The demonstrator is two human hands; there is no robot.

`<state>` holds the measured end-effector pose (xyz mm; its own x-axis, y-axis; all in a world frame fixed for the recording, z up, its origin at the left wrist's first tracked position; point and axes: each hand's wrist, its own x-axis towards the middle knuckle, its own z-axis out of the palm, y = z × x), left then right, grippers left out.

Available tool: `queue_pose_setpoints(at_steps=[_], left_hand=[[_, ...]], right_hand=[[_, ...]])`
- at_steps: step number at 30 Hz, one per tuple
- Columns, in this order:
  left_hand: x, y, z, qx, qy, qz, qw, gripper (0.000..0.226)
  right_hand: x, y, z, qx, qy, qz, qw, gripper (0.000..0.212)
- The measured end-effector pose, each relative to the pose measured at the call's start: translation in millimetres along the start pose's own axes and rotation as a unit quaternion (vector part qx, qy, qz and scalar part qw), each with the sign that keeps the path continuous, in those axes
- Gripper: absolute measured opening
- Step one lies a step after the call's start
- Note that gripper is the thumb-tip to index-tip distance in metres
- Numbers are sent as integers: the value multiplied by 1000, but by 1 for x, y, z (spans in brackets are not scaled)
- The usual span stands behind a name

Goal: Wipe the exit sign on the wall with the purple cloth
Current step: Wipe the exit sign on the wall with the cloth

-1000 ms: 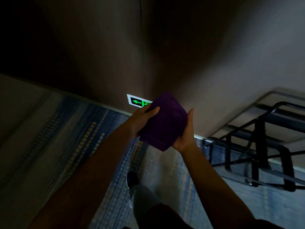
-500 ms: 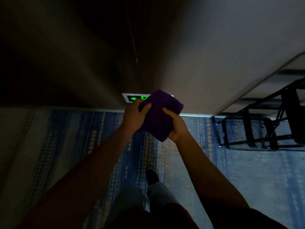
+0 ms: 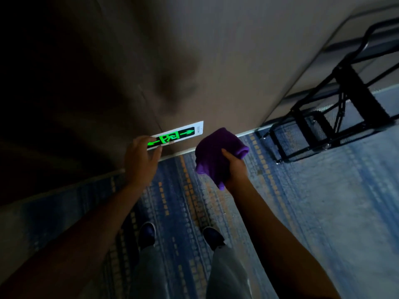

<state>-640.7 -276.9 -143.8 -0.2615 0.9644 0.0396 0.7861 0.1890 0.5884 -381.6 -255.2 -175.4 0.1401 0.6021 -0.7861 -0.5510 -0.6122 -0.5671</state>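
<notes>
Low on the wall [image 3: 216, 61], just above the patterned carpet [image 3: 302, 201], one glossy rectangular exit sign [image 3: 176, 135] is glowing green; our open left hand [image 3: 141, 160] is touching its left end, while our right hand [image 3: 234, 169] is gripping one soft, bunched purple cloth [image 3: 218, 151] beside it.

One head cam only, looking steeply down & fwd from standing height at wall base [image 3: 216, 61] and carpet [image 3: 323, 212], both hands close in mid-frame, feet at bottom edge.

Lit green exit sign [image 3: 176, 135] sits low on the wall; bunched purple cloth [image 3: 217, 153] seemingly just right of it.
</notes>
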Motion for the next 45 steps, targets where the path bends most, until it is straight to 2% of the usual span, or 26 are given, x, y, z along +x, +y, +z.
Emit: queue_pose_setpoints(at_steps=[3, 5, 7, 11, 16, 18, 21, 26, 30, 33, 37, 41, 45], left_hand=[[18, -38, -4, 68, -9, 94, 993, 36], [31, -71, -2, 157, 1, 184, 970, 50], [41, -102, 8, 198, 4, 265, 944, 63], [44, -163, 43, 249, -17, 307, 918, 92], [74, -246, 79, 275, 42, 365, 888, 113], [88, -276, 100, 297, 79, 383, 871, 112], [100, -301, 124, 351, 94, 408, 838, 110], [133, -336, 126, 397, 174, 406, 805, 111], [150, -344, 116, 398, 230, 419, 783, 109], [166, -351, 104, 401, 273, 413, 770, 103], [208, -365, 87, 384, 346, 423, 744, 75], [216, -361, 102, 383, 354, 409, 749, 77], [224, -365, 101, 385, 370, 418, 735, 77]], right_hand=[[7, 33, 15, 3, 49, -16, 999, 48], [19, 60, 24, 5, 88, -20, 996, 51], [35, 86, 36, 3, 109, -25, 994, 54], [74, 148, 63, 23, 108, -44, 993, 29], [139, 210, 86, 30, 90, -105, 990, 14], [171, 234, 89, 25, 78, -123, 989, 14], [213, 275, 97, -8, 44, -138, 989, 17], [267, 311, 102, -16, 18, -174, 984, 20], [287, 298, 110, -37, 24, -242, 969, 19], [307, 277, 119, -25, 61, -310, 949, 21], [329, 245, 131, 47, 87, -372, 923, 17], [347, 221, 148, 104, 96, -408, 902, 43], [359, 229, 179, 82, 77, -437, 892, 62]])
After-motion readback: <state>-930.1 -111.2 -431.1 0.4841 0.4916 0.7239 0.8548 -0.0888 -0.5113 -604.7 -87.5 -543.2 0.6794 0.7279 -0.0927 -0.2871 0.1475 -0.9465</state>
